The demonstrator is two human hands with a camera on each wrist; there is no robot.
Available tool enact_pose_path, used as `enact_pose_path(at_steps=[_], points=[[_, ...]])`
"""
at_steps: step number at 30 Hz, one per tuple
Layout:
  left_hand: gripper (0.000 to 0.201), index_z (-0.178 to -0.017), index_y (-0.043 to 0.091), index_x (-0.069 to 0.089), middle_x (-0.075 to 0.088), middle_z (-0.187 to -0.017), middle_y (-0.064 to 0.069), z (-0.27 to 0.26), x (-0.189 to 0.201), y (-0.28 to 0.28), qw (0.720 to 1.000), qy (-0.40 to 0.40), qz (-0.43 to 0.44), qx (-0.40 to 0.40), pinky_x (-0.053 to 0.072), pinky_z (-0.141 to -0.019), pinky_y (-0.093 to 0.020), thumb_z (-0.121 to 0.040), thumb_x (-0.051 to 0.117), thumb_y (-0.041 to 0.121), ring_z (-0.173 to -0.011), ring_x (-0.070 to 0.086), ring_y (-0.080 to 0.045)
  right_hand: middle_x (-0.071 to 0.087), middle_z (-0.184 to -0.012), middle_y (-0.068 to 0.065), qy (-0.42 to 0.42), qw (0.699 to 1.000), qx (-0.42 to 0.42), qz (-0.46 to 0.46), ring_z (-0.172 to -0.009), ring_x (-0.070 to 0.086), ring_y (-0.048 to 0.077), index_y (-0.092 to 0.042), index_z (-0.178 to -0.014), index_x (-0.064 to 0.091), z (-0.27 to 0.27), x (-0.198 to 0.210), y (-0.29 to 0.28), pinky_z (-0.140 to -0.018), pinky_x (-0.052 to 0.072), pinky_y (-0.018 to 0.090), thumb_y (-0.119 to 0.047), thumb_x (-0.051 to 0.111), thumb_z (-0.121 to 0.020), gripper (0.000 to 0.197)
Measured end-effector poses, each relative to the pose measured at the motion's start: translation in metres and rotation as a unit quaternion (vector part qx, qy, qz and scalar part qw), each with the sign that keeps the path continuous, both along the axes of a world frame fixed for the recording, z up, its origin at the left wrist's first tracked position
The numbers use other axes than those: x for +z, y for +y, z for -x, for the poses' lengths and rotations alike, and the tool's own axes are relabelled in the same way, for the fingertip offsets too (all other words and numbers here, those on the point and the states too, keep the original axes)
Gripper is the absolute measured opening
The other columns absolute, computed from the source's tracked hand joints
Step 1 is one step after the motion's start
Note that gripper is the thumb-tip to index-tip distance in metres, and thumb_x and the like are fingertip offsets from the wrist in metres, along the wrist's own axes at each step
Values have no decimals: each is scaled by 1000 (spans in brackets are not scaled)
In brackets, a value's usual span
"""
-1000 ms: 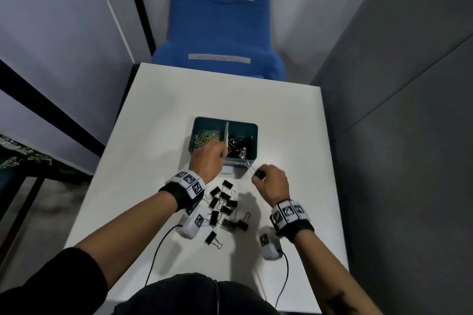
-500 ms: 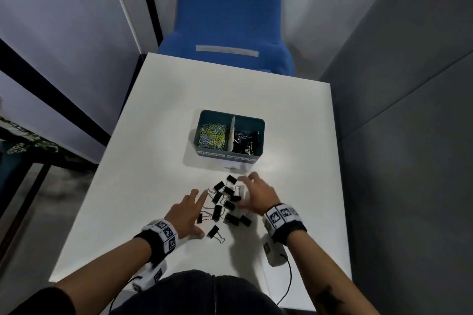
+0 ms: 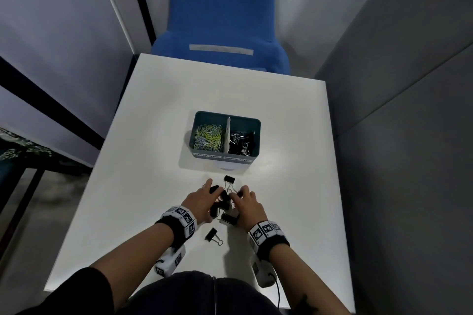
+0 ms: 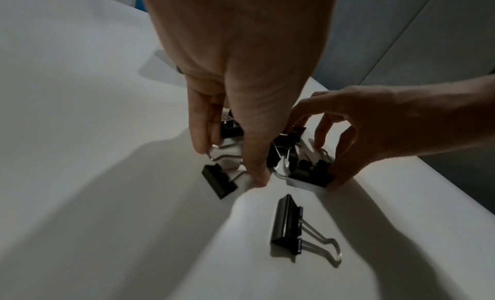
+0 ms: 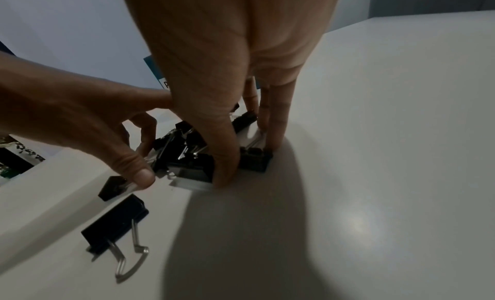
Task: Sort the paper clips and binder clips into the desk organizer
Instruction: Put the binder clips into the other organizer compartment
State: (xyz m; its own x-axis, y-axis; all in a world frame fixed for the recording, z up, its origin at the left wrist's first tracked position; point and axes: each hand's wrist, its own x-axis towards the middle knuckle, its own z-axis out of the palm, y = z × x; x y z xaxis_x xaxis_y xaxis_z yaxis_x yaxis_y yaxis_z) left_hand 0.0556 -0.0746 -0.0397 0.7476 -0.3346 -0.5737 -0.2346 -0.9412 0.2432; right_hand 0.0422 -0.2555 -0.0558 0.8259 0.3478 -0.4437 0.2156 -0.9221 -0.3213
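A teal desk organizer point(image 3: 256, 135) stands mid-table, with coloured paper clips point(image 3: 207, 135) in its left compartment and black binder clips point(image 3: 240, 142) in its right one. In front of it lies a heap of loose binder clips point(image 3: 223, 206). My left hand point(image 3: 204, 202) and right hand point(image 3: 243, 199) close in on the heap from both sides, fingers curled down round the clips. In the left wrist view the left hand point(image 4: 230, 162) straddles a clip's wire handles. In the right wrist view the right hand point(image 5: 249, 158) pinches a clip point(image 5: 254, 159). One clip point(image 3: 213, 236) lies apart, nearer me, and another point(image 3: 229, 179) lies just beyond the heap.
The white table point(image 3: 143, 161) sits between grey partition walls. A blue chair point(image 3: 222, 20) stands behind its far edge. A cable point(image 3: 277, 289) runs off the near edge at my right wrist.
Both hands came back from the organizer to the heap. From spread fingers either side half a second ago, they have closed together onto the clips.
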Motion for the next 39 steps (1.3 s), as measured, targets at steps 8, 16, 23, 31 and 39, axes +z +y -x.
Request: enact_pose_path(at_steps=[8, 16, 23, 31, 39], points=[[67, -127, 21, 35, 31, -127, -14, 0, 8, 0, 1000, 1, 10, 14, 41, -59, -33, -72, 72, 25, -69, 44, -29, 39, -97, 0, 15, 988, -132, -74, -73, 49, 26, -16, -87, 54, 2, -8, -13, -61, 43, 31, -13, 61, -76, 13], [45, -127, 17, 38, 37, -122, -16, 1, 7, -3, 999, -35, 12, 24, 35, -56, -34, -86, 56, 20, -63, 41, -32, 56, -92, 6, 15, 978, -188, -93, -81, 57, 26, -11, -85, 62, 3, -8, -25, -65, 37, 27, -13, 65, -76, 9], [46, -121, 19, 37, 50, -100, -16, 1, 0, 0, 992, -71, 97, 29, 37, -48, -36, -81, 55, 2, -54, 46, -32, 54, -77, -3, 4, 965, -222, -141, -68, 49, 17, -19, -79, 56, 12, -1, -27, -61, 32, 25, -12, 65, -71, 14], [30, -119, 13, 49, 59, -104, -7, -29, 50, -19, 970, -137, 188, 65, 48, -58, -25, -91, 48, 2, -66, 53, -14, 62, -65, -3, 21, 907, -329, -263, -59, 59, 15, -25, -80, 55, 9, 26, -32, -55, 55, 35, -6, 68, -59, 32], [33, -123, 16, 53, 63, -112, -3, -87, 109, -38, 921, -277, 247, 116, 54, -68, -32, -92, 61, 18, -84, 65, -19, 61, -70, 0, -51, 902, -287, -318, -59, 56, 12, -19, -82, 57, -63, 89, -20, -55, 56, 29, 1, 70, -66, 28]])
